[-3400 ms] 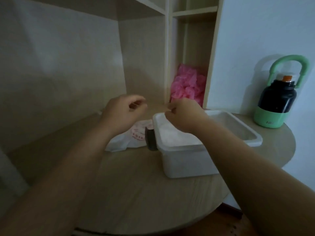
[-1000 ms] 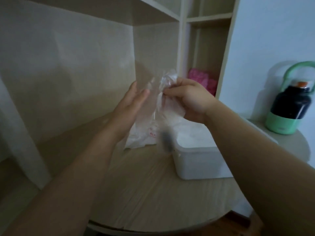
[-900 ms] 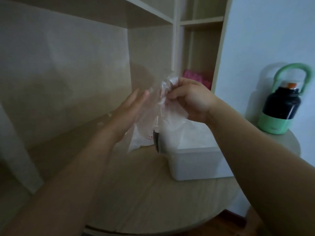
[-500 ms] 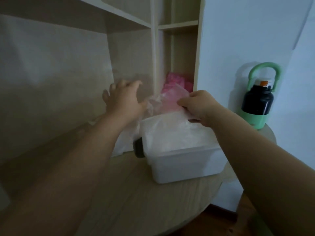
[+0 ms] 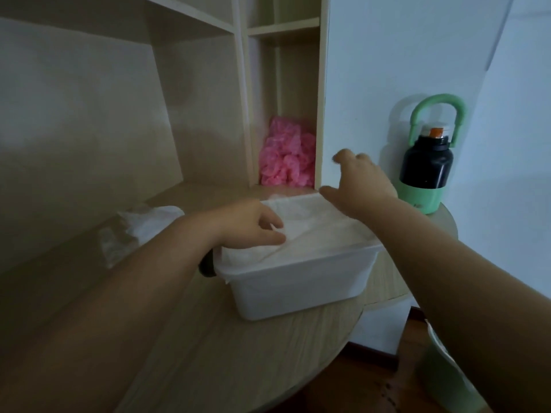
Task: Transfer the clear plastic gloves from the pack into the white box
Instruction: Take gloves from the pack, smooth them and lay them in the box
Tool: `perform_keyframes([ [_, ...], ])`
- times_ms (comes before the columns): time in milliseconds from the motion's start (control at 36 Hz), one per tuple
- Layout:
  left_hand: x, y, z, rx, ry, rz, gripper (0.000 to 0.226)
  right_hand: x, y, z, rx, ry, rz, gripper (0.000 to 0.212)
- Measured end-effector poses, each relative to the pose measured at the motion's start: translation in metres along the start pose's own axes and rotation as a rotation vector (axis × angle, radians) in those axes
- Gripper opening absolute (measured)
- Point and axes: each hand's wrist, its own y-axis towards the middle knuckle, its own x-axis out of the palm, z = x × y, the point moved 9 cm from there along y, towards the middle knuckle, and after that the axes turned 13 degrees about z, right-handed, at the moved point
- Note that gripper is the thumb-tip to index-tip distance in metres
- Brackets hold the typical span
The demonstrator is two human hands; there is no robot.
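The white box (image 5: 301, 281) stands on the round wooden table, filled to its rim with clear plastic gloves (image 5: 316, 231). My left hand (image 5: 250, 223) rests on the gloves at the box's near left corner, its fingers loosely bent on the top sheet. Above the far right end of the box hovers my right hand (image 5: 360, 183), fingers spread and holding nothing. The glove pack (image 5: 140, 226), a crumpled clear bag, lies on the table left of the box, partly behind my left forearm.
A black and green bottle (image 5: 426, 171) with a green handle stands at the table's right edge. Pink plastic items (image 5: 286, 158) fill a narrow shelf compartment behind the box. A dark object (image 5: 207, 265) sits against the box's left side. A green bin (image 5: 444, 371) is on the floor.
The glove that my right hand held up now lies in the box. My right hand has let go and lifted towards the far end; my left hand has come down onto the gloves.
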Motion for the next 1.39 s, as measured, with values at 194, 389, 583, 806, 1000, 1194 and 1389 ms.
perform_keyframes([
  [194,0.017,0.004,0.007,0.07,0.146,-0.063,0.05,0.072,-0.039,-0.014,-0.189,-0.22,-0.692,0.047],
  [389,0.052,0.007,0.002,0.059,0.339,-0.286,0.029,0.09,-0.056,-0.009,-0.239,-0.306,-0.897,0.043],
  [583,0.069,0.004,-0.009,-0.009,0.408,-0.431,0.027,0.105,-0.051,-0.007,-0.23,-0.312,-0.857,0.044],
  [806,-0.014,-0.013,-0.01,-0.05,0.097,-0.072,0.057,0.046,-0.006,-0.04,-0.158,0.032,-0.372,0.031],
  [1000,-0.081,-0.057,-0.062,-0.147,-0.216,0.424,0.031,0.034,-0.018,-0.124,-0.226,0.286,-0.228,0.018],
  [1194,-0.068,-0.09,-0.155,-0.27,-0.011,0.696,0.034,0.071,-0.046,-0.204,-0.14,0.498,-0.288,0.038],
  [1389,0.016,-0.074,-0.203,-0.216,0.222,0.399,0.048,0.126,-0.075,-0.239,0.054,0.599,-0.448,0.051],
])
